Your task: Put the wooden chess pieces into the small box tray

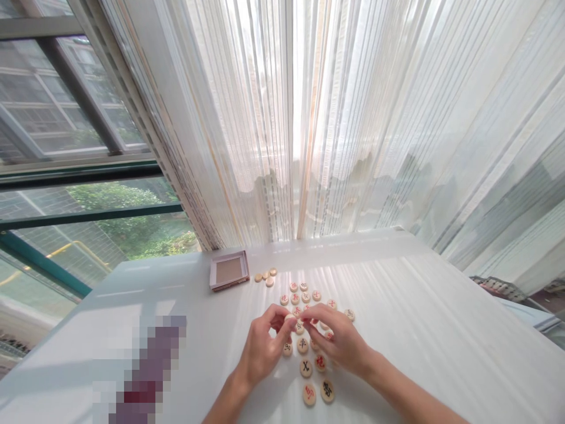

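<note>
White table (397,294), marked discs (306,368) face-up

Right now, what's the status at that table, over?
Left hand: grip on one pale disc. Right hand: close by, hold unclear. Marked discs: some hidden by hands. Open box: clear of hands.

My head carries the one camera, facing forward and down across the tabletop (397,318), fairly near my left hand (263,346) and right hand (342,337) at lower centre, yet wide enough to take in the curtain (353,118) beyond.
</note>
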`<control>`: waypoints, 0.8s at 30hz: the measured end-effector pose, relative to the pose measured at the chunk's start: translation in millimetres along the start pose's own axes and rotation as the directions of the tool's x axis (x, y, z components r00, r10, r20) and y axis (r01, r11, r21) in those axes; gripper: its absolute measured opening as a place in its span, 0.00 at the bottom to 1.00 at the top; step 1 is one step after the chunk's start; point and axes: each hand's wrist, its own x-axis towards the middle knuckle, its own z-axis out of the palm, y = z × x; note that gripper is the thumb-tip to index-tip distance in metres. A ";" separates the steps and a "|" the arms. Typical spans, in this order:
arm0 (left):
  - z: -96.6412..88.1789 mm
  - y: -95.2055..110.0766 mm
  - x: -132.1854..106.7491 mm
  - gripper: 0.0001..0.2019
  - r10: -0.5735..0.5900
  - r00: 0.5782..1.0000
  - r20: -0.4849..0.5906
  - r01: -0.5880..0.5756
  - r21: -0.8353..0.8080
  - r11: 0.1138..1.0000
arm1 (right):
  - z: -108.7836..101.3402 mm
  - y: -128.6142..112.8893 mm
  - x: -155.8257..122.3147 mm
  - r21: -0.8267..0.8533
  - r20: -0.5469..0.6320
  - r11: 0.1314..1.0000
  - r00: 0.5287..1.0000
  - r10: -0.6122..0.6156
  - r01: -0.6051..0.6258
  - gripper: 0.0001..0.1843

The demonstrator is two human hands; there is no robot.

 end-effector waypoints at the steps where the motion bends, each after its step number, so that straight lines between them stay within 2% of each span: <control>1: -2.0 -0.4 1.4 0.14 -0.010 1.000 -0.021 0.009 -0.022 1.000 | -2.2 -0.4 0.9 -0.012 -0.019 1.000 1.000 -0.002 0.001 0.11; 7: -18.5 -10.3 12.9 0.19 -0.117 0.969 -0.218 0.073 -0.200 0.977 | -12.3 -0.2 4.8 -0.027 -0.093 0.999 0.995 0.017 -0.020 0.10; 10: -23.4 -16.8 16.3 0.22 -0.189 0.944 -0.268 0.112 -0.280 0.953 | -14.8 1.2 5.9 -0.018 -0.117 1.000 0.993 0.022 -0.024 0.10; 13: -25.6 -19.2 17.2 0.23 -0.229 0.946 -0.230 0.144 -0.333 0.932 | -16.8 2.0 6.9 -0.010 -0.128 0.999 0.991 0.029 -0.031 0.10; 17: -30.2 -14.2 17.0 0.23 -0.197 0.972 -0.128 0.144 -0.338 0.930 | -18.8 4.5 8.1 -0.014 -0.139 0.999 0.990 0.031 -0.033 0.10; 24: -46.9 -5.4 14.7 0.15 -0.128 0.991 0.032 0.132 -0.163 0.978 | -30.6 12.9 12.3 -0.054 -0.202 0.996 0.977 0.062 -0.074 0.09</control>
